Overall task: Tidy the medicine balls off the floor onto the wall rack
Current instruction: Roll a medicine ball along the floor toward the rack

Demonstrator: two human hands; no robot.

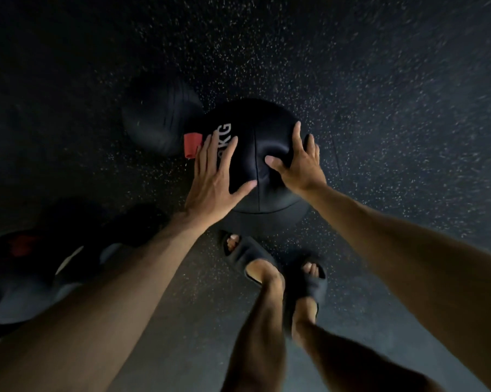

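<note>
The medicine ball sits on the floor at frame centre. Your left hand lies flat, fingers spread, on its left side. Your right hand splays on the right, thumb denting the cover. It's likely heavy and soft-shelled, so scoop low with both hands.

The floor was dark with lots of tiny pale dots, all around both hands. One dark slipper stood below the left hand. The other slipper stood farther below the right hand. Toes peeked out of both.
</note>
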